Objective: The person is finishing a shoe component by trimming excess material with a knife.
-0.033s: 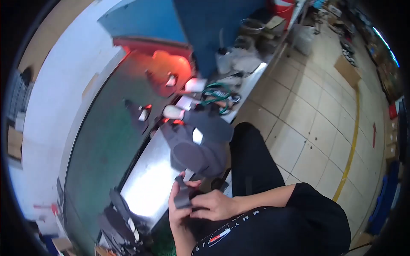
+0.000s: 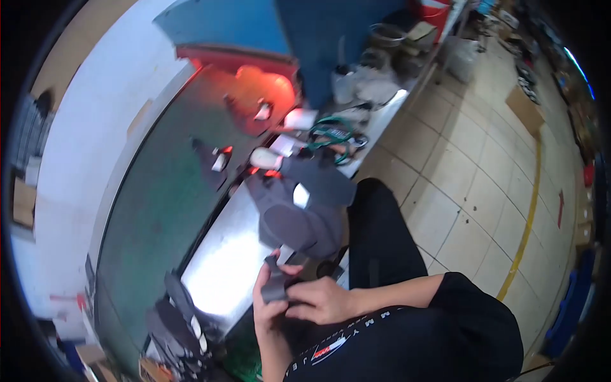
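Observation:
Both my hands are closed on a small, dark grey, bent piece of sheet material in front of my body. My left hand grips it from the left, thumb and fingers curled round it. My right hand pinches its right edge, with the fingertips partly hidden. Just beyond my hands, a pile of dark grey flat pieces lies on the shiny metal ledge. A larger grey piece rests on the far side of that pile, beside a pale rounded object.
Left of the ledge runs a green conveyor belt carrying grey pieces with white parts. It passes under a blue hood glowing red. Green-handled scissors lie farther along. Another dark pile sits at near left.
The whole view has shifted slightly. My hands keep their grip on the grey piece, which looks a little more upright.

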`<state>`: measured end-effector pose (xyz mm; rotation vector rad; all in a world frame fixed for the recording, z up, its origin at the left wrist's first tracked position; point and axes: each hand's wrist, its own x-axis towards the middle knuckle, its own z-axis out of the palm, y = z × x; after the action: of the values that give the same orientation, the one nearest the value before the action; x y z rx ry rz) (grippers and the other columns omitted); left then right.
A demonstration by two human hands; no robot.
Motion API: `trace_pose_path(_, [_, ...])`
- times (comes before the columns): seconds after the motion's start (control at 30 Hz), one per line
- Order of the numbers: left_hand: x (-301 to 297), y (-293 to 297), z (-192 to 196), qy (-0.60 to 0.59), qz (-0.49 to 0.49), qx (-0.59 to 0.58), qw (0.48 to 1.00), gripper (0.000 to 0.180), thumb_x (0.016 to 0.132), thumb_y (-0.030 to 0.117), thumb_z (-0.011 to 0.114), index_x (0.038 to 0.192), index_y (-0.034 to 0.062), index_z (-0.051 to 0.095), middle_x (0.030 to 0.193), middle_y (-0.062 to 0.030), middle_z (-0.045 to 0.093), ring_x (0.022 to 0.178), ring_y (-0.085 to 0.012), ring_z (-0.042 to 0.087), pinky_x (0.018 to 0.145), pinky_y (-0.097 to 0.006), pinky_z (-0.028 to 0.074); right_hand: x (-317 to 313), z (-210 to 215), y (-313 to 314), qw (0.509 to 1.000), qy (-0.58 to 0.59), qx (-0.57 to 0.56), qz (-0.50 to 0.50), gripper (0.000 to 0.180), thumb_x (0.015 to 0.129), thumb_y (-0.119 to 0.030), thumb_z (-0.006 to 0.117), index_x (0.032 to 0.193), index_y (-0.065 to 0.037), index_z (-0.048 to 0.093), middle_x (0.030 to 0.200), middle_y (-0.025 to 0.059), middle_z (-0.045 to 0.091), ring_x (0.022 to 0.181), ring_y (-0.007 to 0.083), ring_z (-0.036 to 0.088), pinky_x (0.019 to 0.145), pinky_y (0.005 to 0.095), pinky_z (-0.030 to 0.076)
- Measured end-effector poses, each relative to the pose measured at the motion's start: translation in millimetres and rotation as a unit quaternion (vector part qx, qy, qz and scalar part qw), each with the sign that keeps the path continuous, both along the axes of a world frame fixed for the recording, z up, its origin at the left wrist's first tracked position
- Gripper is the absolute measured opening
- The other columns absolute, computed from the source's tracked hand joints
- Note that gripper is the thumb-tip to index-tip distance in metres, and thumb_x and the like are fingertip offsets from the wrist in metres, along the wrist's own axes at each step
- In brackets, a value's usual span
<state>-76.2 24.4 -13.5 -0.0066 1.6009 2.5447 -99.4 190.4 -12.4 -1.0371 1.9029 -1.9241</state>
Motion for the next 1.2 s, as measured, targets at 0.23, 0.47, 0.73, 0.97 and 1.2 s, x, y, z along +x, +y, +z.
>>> trace_pose_path(0.23, [-2, -20, -10, 0.017, 0.016, -0.093, 0.995, 0.085, 0.063, 0.02, 0.078, 0.136, -0.0016, 0.041, 0.102, -0.0097, 0.056, 0.097, -0.0191, 0.054, 0.089, -0.03, 0.04, -37, -5, 28, 0.98, 0.092, 0.106, -0.143, 0.039, 0.084, -0.002, 0.057, 0.122, -0.007, 0.058, 0.075, 0.0096, 0.056, 0.063, 0.0224, 0.057, 0.058, 0.0314, 0.047])
trace_pose_path(0.47, [13, -26, -15, -0.099, -0.02, -0.087, 0.991, 0.085, 0.059, 0.029, 0.075, 0.132, -0.0027, 0.046, 0.096, -0.0054, 0.06, 0.09, -0.0125, 0.056, 0.081, -0.024, 0.042, -35, -3, 20, 0.955, -0.283, 0.069, 0.052, 0.057, 0.09, 0.0, 0.049, 0.143, -0.014, 0.035, 0.059, -0.0014, 0.048, 0.051, 0.0062, 0.044, 0.05, 0.0223, 0.041])
trace_pose_path(0.73, [13, -16, -17, -0.105, -0.048, -0.087, 0.989, 0.081, 0.059, 0.03, 0.075, 0.128, -0.0039, 0.049, 0.093, -0.0048, 0.061, 0.085, -0.0118, 0.057, 0.077, -0.023, 0.043, -33, -10, 14, 0.89, -0.428, 0.047, 0.151, 0.062, 0.093, -0.002, 0.046, 0.148, -0.021, 0.023, 0.062, -0.0032, 0.049, 0.05, 0.0028, 0.038, 0.046, 0.0176, 0.035])
trace_pose_path(0.97, [35, -22, -4, -0.023, -0.06, -0.038, 0.997, 0.076, 0.064, 0.017, 0.075, 0.132, -0.0005, 0.046, 0.098, -0.0062, 0.06, 0.091, -0.0126, 0.056, 0.082, -0.025, 0.043, -48, -4, 13, 0.825, -0.534, -0.016, 0.182, 0.039, 0.1, -0.017, 0.039, 0.135, -0.002, 0.044, 0.054, -0.0061, 0.031, 0.039, 0.0024, 0.028, 0.037, 0.0174, 0.026])
trace_pose_path(1.2, [73, -112, 76, 0.043, 0.472, -0.209, 0.856, 0.033, 0.073, -0.009, 0.059, 0.103, 0.0029, 0.065, 0.096, -0.0055, 0.065, 0.081, -0.0126, 0.06, 0.078, -0.024, 0.047, -44, -8, 8, 0.868, -0.477, -0.018, 0.141, 0.039, 0.099, -0.011, 0.039, 0.136, 0.0, 0.041, 0.055, -0.0023, 0.035, 0.039, 0.0036, 0.029, 0.036, 0.0172, 0.027])
